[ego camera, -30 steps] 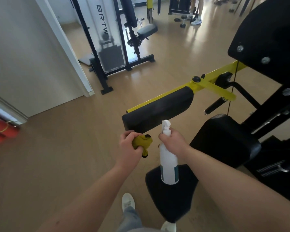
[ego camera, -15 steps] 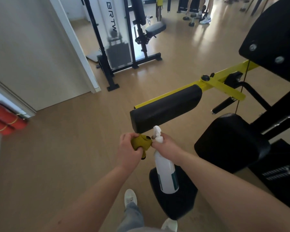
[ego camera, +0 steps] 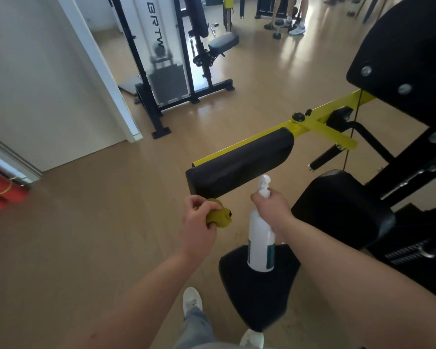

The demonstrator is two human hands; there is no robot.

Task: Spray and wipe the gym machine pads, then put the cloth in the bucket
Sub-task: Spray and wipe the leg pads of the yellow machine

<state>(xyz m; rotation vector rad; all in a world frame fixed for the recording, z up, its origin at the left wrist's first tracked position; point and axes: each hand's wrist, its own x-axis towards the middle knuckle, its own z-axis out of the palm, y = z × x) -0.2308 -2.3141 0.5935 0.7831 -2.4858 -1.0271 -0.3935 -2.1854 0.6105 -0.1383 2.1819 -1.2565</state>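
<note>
Two hands, lower centre of the frame, both occupied.

Left hand (ego camera: 196, 222): fingers curled round a balled yellow-green cloth (ego camera: 219, 217), just below the near left corner of the long arm pad (ego camera: 239, 162).

Right hand (ego camera: 271, 206): wrapped round the neck of a white spray bottle (ego camera: 261, 243). Trigger finger hidden by the knuckles. Nozzle (ego camera: 264, 185) directed up-frame at the pad's near face.

Key relation: long arm pad directly above both hands in the frame, long axis from lower left to upper right, along the yellow frame bar (ego camera: 322, 110).
- Nozzle just beside the pad's middle stretch, not touching.
- Cloth close to the pad's left end; contact or gap impossible to tell.
- Left hand nearer the left end, right hand nearer the middle.

Judged step: spraying of this pad, with a wipe likely to follow from the left end along the long axis toward upper right.

Other pads:
- Black seat pad (ego camera: 257, 293), lower centre, partly covered in the frame by the bottle's base.
- Larger black pad (ego camera: 342, 207), right centre.
- Bolted back pad (ego camera: 408, 46), upper right.

Containers:
- Spray bottle: opaque white with a dark teal label band, fill level unreadable.
- Bucket: not in view, so no direction for the cloth drop-off yet.

Remainder: second machine (ego camera: 166, 71), upper centre; wooden floor (ego camera: 86, 222).
</note>
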